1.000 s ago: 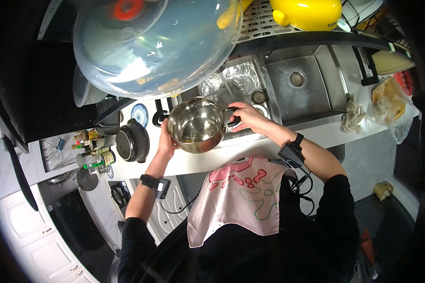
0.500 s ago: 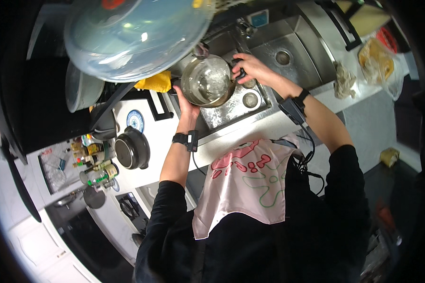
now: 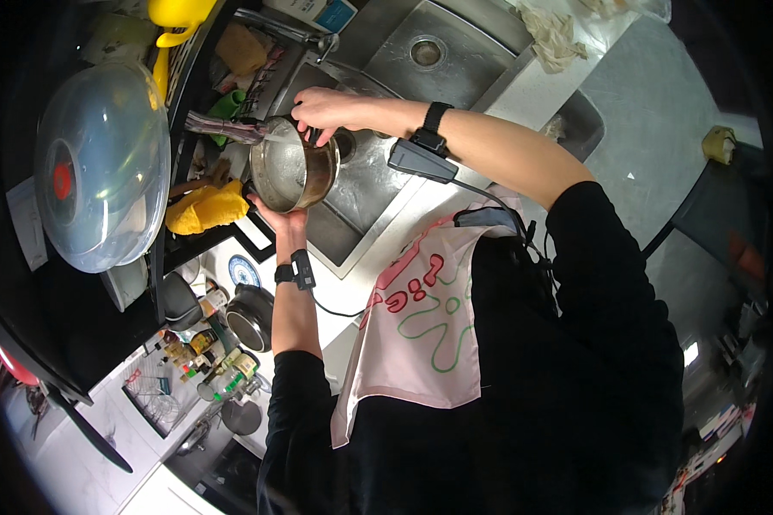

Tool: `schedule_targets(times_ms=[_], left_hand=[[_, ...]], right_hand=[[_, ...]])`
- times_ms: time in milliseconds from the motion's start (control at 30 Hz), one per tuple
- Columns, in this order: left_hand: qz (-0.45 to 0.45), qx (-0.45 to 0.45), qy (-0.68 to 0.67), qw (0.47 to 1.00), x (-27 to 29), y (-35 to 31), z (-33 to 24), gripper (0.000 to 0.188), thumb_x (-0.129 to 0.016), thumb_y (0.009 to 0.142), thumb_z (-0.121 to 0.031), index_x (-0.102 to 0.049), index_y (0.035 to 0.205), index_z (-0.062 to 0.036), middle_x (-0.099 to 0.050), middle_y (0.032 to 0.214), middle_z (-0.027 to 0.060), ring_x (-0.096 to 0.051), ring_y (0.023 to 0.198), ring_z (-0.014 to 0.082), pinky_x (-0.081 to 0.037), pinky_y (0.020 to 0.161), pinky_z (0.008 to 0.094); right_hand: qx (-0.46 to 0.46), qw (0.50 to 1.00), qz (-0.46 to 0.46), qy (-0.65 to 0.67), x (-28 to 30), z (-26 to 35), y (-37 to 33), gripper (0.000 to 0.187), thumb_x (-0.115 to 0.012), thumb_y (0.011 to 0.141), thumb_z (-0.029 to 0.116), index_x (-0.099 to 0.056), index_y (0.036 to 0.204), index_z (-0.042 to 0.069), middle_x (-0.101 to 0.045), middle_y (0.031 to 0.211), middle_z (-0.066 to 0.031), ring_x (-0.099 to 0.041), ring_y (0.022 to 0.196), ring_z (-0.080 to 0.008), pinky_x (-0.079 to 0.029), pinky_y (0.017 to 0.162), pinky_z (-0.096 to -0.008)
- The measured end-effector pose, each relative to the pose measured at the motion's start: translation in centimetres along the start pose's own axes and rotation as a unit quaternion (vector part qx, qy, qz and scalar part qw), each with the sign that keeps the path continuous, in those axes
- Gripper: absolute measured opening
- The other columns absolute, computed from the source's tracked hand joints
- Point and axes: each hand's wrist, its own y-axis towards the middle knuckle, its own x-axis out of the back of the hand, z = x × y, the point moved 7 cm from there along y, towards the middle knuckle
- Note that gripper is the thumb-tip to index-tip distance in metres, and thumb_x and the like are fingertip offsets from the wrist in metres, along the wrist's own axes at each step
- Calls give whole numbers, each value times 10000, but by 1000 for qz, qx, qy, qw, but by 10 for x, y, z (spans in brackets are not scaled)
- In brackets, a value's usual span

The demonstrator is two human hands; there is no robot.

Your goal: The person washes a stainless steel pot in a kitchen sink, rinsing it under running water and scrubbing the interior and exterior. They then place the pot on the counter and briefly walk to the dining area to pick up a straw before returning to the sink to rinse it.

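A metal pot (image 3: 318,178) is held over the left part of the steel sink, with its mouth turned toward the left. Its inside looks wet and shiny. My right hand (image 3: 325,113) grips the dark handle on the far side of the pot. On the near side, my left hand (image 3: 276,221) closes around the other dark handle, its fingertips partly hidden by the pot. A purplish-grey long thing (image 3: 232,127) reaches to the pot's rim, and a pale streak there may be water.
A yellow cloth (image 3: 208,209) hangs left of the pot. The sink's other basin (image 3: 438,64) and faucet (image 3: 326,47) lie beyond. A large clear lid (image 3: 103,167) stands on the left rack. A dark pot (image 3: 249,318) and patterned plate (image 3: 244,271) rest on the counter.
The view has turned and shifted toward the right. Both hands still hold the pot. It looks more tilted, and my right forearm now lies more across the sink.
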Motion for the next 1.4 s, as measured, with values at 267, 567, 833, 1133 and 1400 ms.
schedule_targets(times_ms=[267, 567, 833, 1133, 1400], left_hand=[[-3, 11, 9, 1000, -2, -3, 1, 893, -234, 887, -839, -352, 1541, -241, -354, 1583, 64, -350, 1444, 325, -324, 1162, 580], [-20, 52, -1, 998, 3, -6, 11, 932, -234, 864, -864, -322, 1556, -246, -320, 1593, 87, -333, 1444, 349, -312, 1145, 613], [-32, 57, -4, 998, -3, -17, 21, 897, -188, 897, -835, -293, 1568, -250, -283, 1615, 80, -275, 1475, 349, -252, 1177, 610], [-43, 36, 5, 998, 4, -16, 17, 903, -228, 883, -842, -293, 1568, -257, -276, 1618, 84, -274, 1474, 361, -274, 1161, 629], [-71, 40, -46, 996, 16, -13, 17, 878, -275, 882, -838, -327, 1551, -273, -318, 1597, 67, -321, 1450, 361, -311, 1140, 638]], right_hand=[[7, 1000, 11, -6, 1, 2, -2, 454, -468, 967, 230, -487, 1272, -106, -620, 1144, -206, -636, 1050, -296, -630, 806, -426], [13, 999, 25, -24, -1, 1, 3, 435, -458, 971, 228, -505, 1247, -105, -623, 1139, -214, -641, 1054, -298, -626, 791, -431], [21, 999, 33, -10, 0, -2, 6, 436, -457, 989, 250, -520, 1229, -109, -634, 1134, -222, -645, 1042, -290, -632, 774, -425], [15, 992, 26, -124, 11, -5, 15, 422, -461, 978, 294, -623, 1108, -73, -665, 1108, -178, -676, 961, -280, -641, 732, -390], [-46, 960, -123, -249, 116, -69, -5, 367, -481, 886, 241, -679, 853, -66, -686, 765, -158, -667, 609, -246, -562, 520, -357]])
